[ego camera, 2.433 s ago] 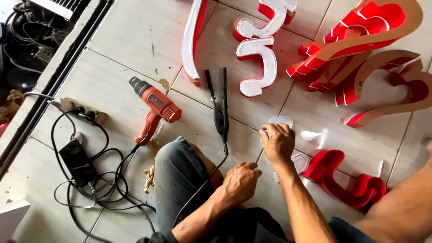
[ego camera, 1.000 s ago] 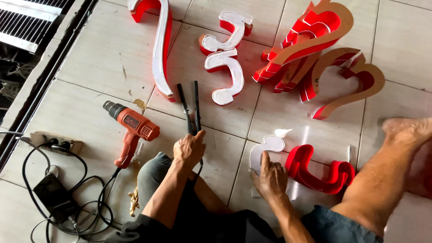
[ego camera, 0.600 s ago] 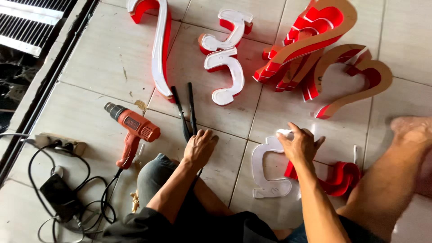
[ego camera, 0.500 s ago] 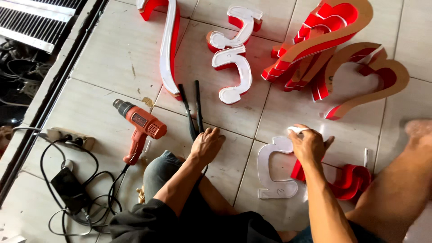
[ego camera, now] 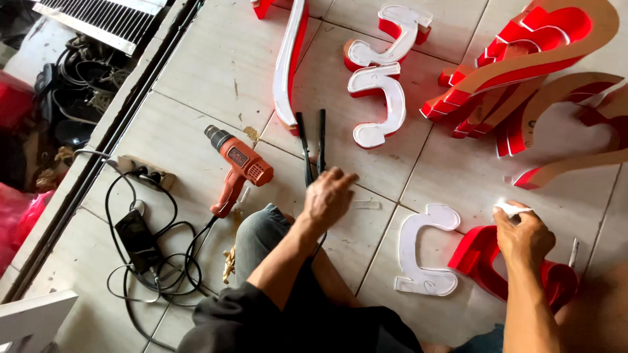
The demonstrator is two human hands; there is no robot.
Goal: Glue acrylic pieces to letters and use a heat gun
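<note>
On the tiled floor (ego camera: 196,85) we note our left hand (ego camera: 329,196) with loosely spread fingers resting on the black flat-jawed tool (ego camera: 313,147) beside the orange heat gun (ego camera: 239,170), our right hand (ego camera: 523,235) pinching a small white piece (ego camera: 511,209) above the red letter shell (ego camera: 481,252), just right of the white letter face (ego camera: 422,252).

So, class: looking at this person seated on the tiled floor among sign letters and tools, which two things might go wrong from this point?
1. The left hand rests on the black flat-jawed tool; if it is heated, fingers could get burnt.
2. Tangled black cables lie beside the knee near the orange heat gun; a leg could snag them and drag it.
The right hand pinches a small white piece above the red letter shell.
</note>
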